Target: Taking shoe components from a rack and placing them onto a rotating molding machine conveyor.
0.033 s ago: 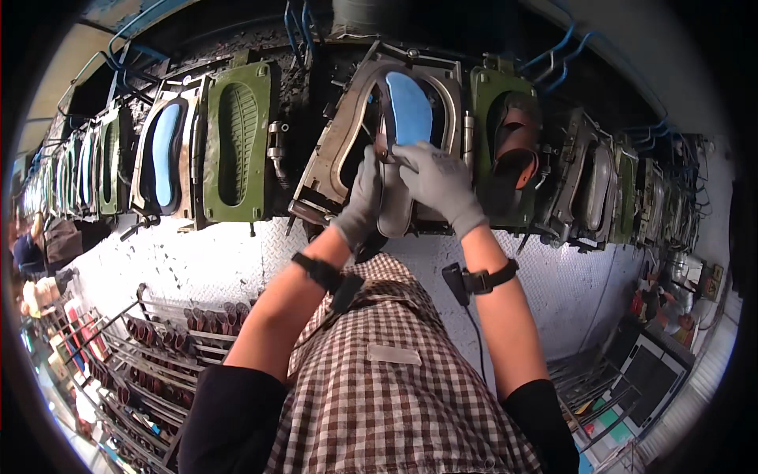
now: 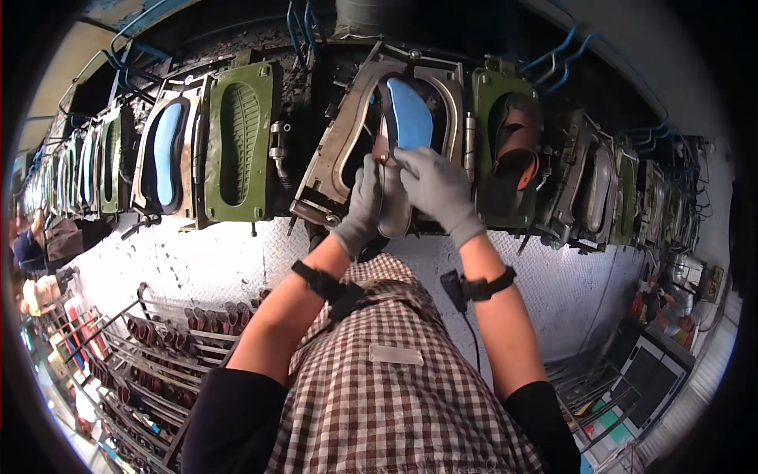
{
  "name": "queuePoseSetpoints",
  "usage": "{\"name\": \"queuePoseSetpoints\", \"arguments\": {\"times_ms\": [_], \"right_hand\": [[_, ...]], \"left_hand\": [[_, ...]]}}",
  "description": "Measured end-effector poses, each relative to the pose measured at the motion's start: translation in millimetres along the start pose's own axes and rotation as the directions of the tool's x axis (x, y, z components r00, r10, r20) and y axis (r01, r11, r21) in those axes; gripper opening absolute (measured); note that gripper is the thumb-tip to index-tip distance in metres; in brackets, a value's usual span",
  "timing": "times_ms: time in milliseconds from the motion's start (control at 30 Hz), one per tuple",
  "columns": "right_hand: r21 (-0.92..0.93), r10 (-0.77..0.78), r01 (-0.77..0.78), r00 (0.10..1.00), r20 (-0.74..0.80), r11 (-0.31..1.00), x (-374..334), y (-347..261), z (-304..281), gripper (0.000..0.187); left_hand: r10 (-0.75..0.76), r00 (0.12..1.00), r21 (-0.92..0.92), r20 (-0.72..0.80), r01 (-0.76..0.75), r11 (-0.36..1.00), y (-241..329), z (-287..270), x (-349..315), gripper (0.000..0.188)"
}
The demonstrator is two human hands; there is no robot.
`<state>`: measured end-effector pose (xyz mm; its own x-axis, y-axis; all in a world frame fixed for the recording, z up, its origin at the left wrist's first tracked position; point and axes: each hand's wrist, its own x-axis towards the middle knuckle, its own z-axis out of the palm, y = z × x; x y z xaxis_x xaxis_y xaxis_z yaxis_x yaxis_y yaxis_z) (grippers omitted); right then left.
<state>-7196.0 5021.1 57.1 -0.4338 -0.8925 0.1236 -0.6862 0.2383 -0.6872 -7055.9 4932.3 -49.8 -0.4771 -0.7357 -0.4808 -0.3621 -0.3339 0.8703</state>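
Note:
Both hands wear grey gloves and meet over a tilted metal mould frame (image 2: 335,154). Inside it, a shoe last carries a blue sole-shaped pad (image 2: 412,114) with a dark rim, and a grey heel part (image 2: 395,213) points toward me. A brown strap (image 2: 381,146) shows along the last's left side. My left hand (image 2: 363,201) has its fingers closed at the strap's lower end. From the other side, my right hand (image 2: 434,186) pinches at the same spot, by a small shiny bit. The gloves partly hide the strap's end.
Left of the frame stands a green mould half (image 2: 239,142) with a ridged sole cavity. On the right, another green mould (image 2: 505,189) holds a brown strapped sandal (image 2: 517,134). More moulds line both sides. A rack (image 2: 158,347) of footwear stands lower left, over metal flooring (image 2: 221,257).
My right hand has shifted very slightly down at the strap. Both hands stay at the same place on the last.

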Motion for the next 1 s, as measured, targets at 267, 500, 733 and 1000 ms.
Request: {"name": "queuePoseSetpoints", "arguments": {"times_ms": [267, 500, 733, 1000], "right_hand": [[0.151, 0.122, -0.115, 0.992, -0.035, 0.982, -58, 1, 11, 0.049], [0.226, 0.573, -0.609, 0.793, 0.209, 0.760, -39, 37, 46, 0.056], [0.172, 0.486, -0.454, 0.825, -0.288, 0.874, -22, 51, 45, 0.058], [-0.077, 0.388, -0.399, 0.912, -0.132, 0.914, 14, 62, -1, 0.055]], "left_hand": [[-0.141, 0.980, -0.331, 0.141, 0.181, 0.926, 58, 3, 22, 0.076], [-0.081, 0.973, -0.450, 0.215, 0.173, 0.876, 56, 4, 38, 0.079], [0.223, 0.938, -0.360, 0.265, -0.118, 0.926, 69, 45, 85, 0.096], [0.215, 0.976, -0.204, 0.022, -0.207, 0.957, 82, 67, 86, 0.094]]}}
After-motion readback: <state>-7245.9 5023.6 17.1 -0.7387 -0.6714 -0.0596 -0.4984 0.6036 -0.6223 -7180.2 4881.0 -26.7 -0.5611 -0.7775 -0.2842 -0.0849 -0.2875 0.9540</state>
